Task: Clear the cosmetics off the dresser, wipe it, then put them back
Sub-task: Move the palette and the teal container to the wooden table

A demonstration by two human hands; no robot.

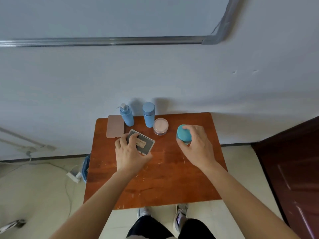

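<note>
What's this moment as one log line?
left hand grips grey box | right hand grips teal jar | pump bottle, blue bottle, pink jar at back

Black trousers (pixel 151 229), grey-white sneakers (pixel 180 216)

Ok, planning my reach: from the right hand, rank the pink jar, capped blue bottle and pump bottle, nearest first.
1. Pink jar, just left of the right hand.
2. Capped blue bottle, back row, farther left.
3. Pump bottle, leftmost.

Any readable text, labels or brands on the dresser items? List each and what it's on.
Unreadable: tan label on grey box in left hand, print too blurred.
None visible: pump bottle, capped bottle, pink jar, teal jar, brown box.
</note>
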